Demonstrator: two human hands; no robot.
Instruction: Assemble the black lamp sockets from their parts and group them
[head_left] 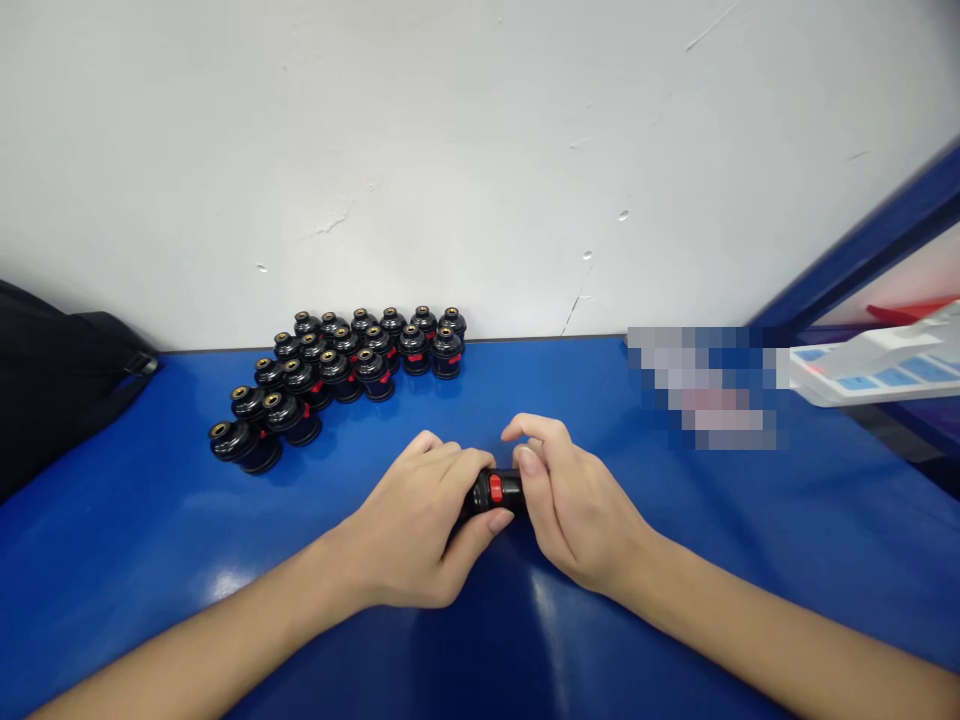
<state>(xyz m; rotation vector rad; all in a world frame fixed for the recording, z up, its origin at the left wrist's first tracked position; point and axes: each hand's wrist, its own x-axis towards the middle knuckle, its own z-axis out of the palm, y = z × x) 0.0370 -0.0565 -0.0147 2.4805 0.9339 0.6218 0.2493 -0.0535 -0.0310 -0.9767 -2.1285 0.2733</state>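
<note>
Between my hands, just above the blue table, lies a glossy black cylindrical part (512,489) with a small red tab, turned on its side. My left hand (427,525) is wrapped round its left end, thumb below and fingers over the top. At the other end my right hand (574,500) closes on the part with curled fingers and thumb, the index finger raised a little. Both ends of the part are hidden by my hands. Beyond my left hand stand several similar black parts (375,375), upright, with brass-coloured rings on top and red tabs.
The blue table (315,660) meets a scuffed white wall (465,150) at the back. A black bag (67,380) is at the left edge. To the right are a white power strip (885,375) with blue sockets, a blue frame bar (862,235) and a blurred-out patch (705,390).
</note>
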